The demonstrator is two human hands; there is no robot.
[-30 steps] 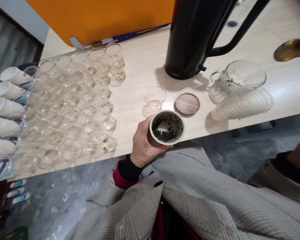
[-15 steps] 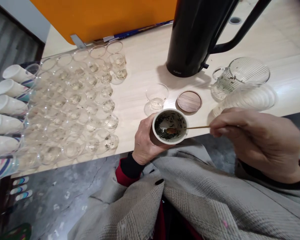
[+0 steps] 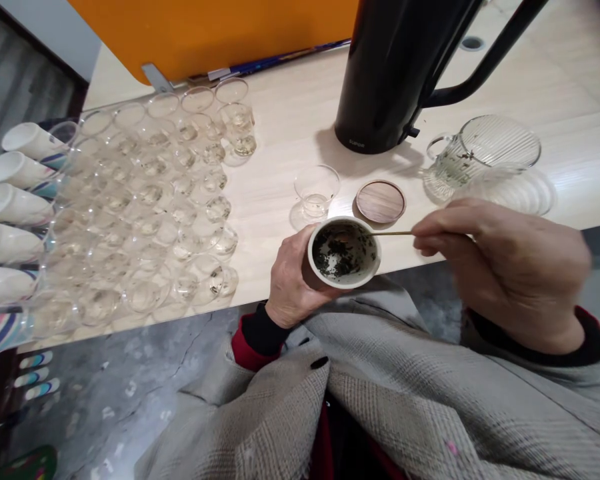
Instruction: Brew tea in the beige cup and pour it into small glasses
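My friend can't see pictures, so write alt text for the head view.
A person's left hand holds a pale cup with dark leaves inside, while the right hand holds a thin-handled spoon reaching into it. On the table beyond are a small clear cup, a round wooden disc and a black kettle, with rows of clear cups at left.

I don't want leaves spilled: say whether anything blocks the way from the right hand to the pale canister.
Nothing visible does. Only the spoon handle, pinched in the right hand, crosses the gap, passing over the rim of the canister. The wooden disc lies beyond the handle; the left hand grips the canister's left side.
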